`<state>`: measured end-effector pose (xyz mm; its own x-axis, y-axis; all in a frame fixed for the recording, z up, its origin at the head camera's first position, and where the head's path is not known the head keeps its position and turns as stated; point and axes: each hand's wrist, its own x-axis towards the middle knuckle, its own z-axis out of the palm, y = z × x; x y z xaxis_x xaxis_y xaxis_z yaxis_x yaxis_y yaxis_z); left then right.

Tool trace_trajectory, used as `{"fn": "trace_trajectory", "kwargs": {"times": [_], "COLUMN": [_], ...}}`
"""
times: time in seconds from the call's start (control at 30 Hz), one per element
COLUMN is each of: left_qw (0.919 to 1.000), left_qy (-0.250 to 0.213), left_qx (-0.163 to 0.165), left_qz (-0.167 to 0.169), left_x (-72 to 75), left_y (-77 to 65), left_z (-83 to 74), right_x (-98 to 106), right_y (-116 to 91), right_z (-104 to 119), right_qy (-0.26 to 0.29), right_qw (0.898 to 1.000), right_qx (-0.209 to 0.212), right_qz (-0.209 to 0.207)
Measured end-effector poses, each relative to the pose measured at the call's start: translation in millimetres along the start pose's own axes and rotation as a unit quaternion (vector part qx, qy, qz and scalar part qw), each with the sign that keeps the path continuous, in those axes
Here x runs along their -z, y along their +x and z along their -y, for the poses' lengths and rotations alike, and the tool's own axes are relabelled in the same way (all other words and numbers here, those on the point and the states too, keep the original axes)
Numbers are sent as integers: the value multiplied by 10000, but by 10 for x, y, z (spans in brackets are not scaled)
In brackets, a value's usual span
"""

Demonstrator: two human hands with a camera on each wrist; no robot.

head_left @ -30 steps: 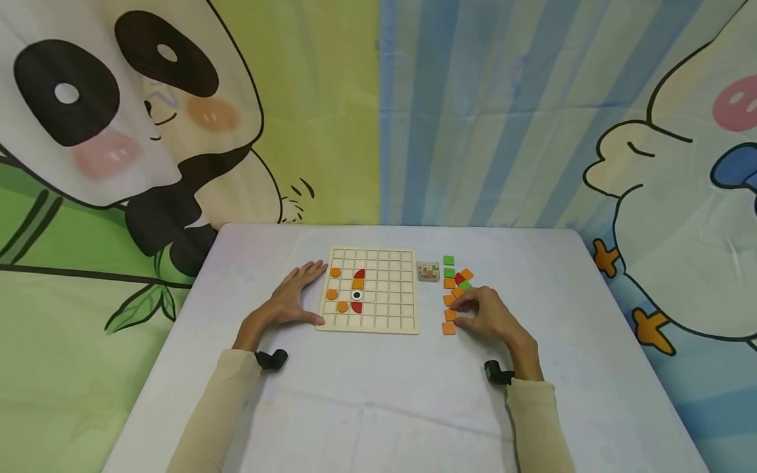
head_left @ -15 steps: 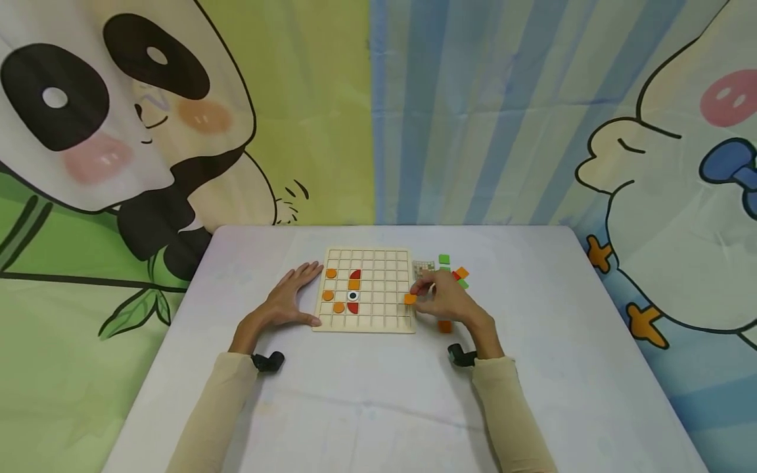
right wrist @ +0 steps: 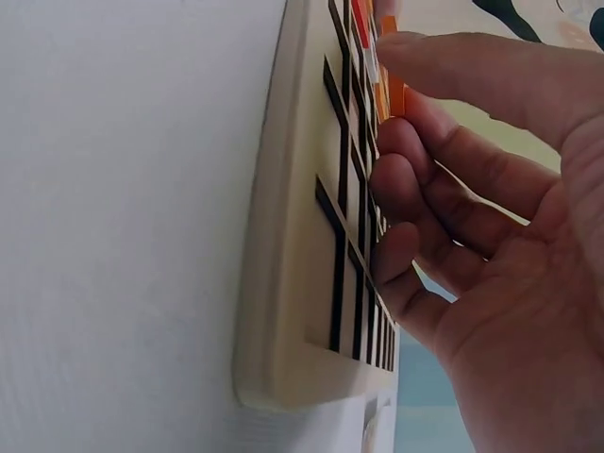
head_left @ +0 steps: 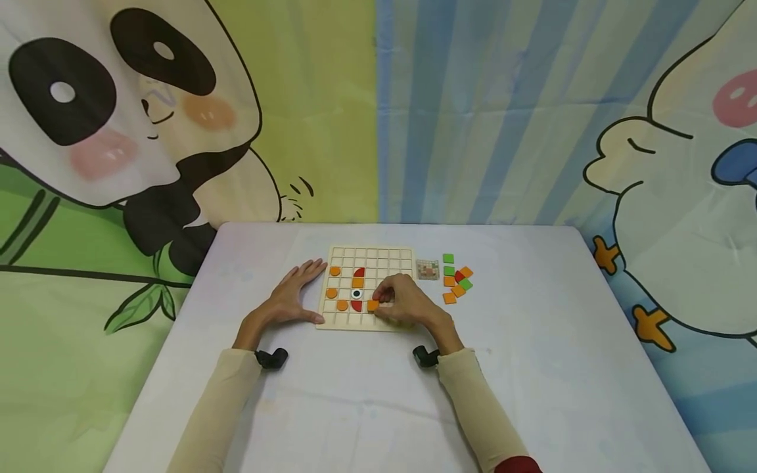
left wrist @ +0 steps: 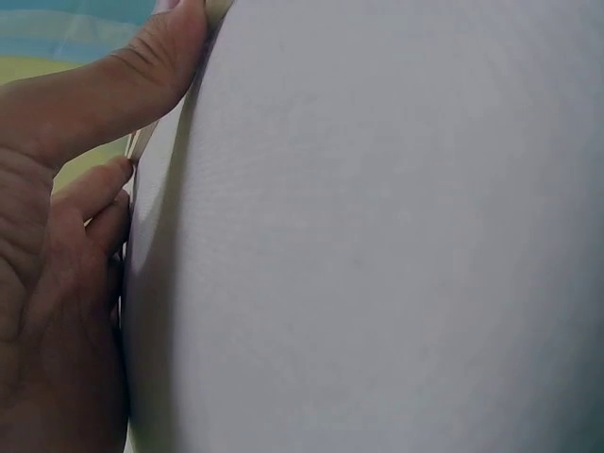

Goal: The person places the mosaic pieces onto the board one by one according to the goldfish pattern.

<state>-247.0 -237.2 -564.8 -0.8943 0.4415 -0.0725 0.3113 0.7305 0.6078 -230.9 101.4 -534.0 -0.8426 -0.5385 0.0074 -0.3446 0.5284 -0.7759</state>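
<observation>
A pale wooden grid board (head_left: 331, 324) lies flat on the table. On it sit orange discs (head_left: 335, 271), an orange square (head_left: 357, 282), a white round piece with a black centre (head_left: 357, 294) and red quarter pieces (head_left: 357, 306). My right hand (head_left: 408, 301) pinches an orange square tile (head_left: 372, 305) between thumb and fingers, just right of the lower red piece; the right wrist view shows this tile (right wrist: 396, 71) close over the board. My left hand (head_left: 290, 295) rests at the board's left edge, fingers spread and thumb (left wrist: 142, 85) against the lower left corner.
Right of the board lies a small patterned card (head_left: 428, 270). Beyond it are loose tiles: green squares (head_left: 448, 259), orange squares (head_left: 449, 298) and a red piece (head_left: 459, 276). A printed cloth (head_left: 473, 118) hangs behind the table.
My right hand has picked an orange square from the loose tiles and carried it left over the board. Fewer orange squares show at the pile's near end. The left hand stays put.
</observation>
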Motion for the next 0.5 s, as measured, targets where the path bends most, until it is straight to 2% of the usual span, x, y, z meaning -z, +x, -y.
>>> {"fn": "trace_trajectory", "kwargs": {"times": [0.27, 0.5], "left_qw": [9999, 10000], "left_qy": [71, 87], "left_qx": [88, 20], "left_qz": [25, 8], "left_x": [-21, -27], "left_y": [12, 24], "left_z": [13, 27], "right_x": [-71, -122], "right_y": [24, 42], "right_z": [-19, -18], "right_qy": [-95, -107], "right_qw": [9998, 9994], "right_qx": [16, 16], "right_qz": [-176, -343]}}
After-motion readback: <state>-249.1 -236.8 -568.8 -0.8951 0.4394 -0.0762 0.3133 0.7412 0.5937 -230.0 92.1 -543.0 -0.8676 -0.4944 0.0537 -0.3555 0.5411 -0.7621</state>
